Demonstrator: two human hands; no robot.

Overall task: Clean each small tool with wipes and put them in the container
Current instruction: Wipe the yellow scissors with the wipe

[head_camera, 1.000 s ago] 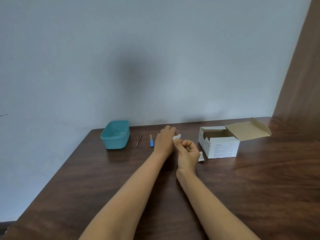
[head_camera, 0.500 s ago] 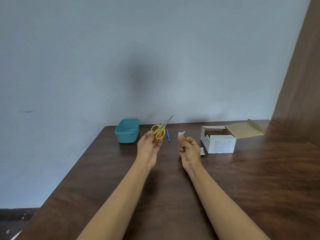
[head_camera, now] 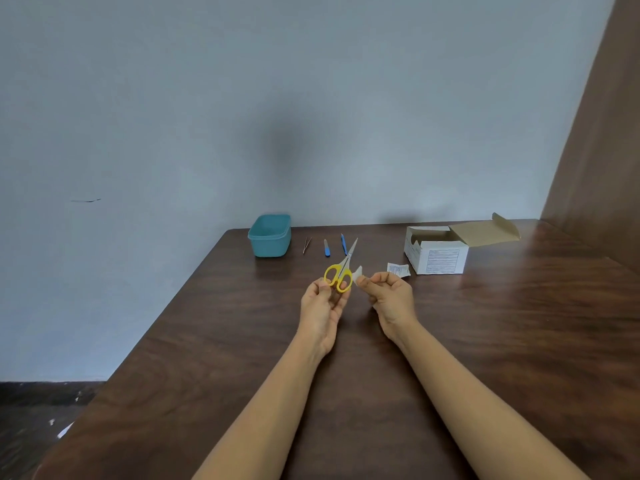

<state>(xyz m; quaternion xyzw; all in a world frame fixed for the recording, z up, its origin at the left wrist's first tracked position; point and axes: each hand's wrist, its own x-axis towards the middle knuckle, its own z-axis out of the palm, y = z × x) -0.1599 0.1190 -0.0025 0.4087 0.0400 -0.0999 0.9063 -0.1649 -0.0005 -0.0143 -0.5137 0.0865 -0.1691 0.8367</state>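
- A person's left hand (head_camera: 322,299) is gripping a pair of yellow-handled scissors (head_camera: 341,273) by the handle loops, holding them above the table with the closed blades pointing up and away.
- The right hand (head_camera: 389,296) is pinching a small white wipe (head_camera: 357,271) between thumb and forefinger, the other fingers curling into the palm.
- The wipe is sitting just beside the scissors' handle loops; whether the two are touching cannot be told.
- A torn white sachet (head_camera: 398,270) is lying on the dark wooden table (head_camera: 207,341) just beyond the right hand, beside a white cardboard box (head_camera: 436,259) that is standing with its flap open.
- Farther back, three small tools are lying in a row: a slim blue tool (head_camera: 343,244), a short blue-handled tool (head_camera: 327,248) and a pair of tweezers (head_camera: 307,244).
- The teal container (head_camera: 270,237) is standing open at the table's far left corner, near the tweezers and against the pale wall (head_camera: 311,98).
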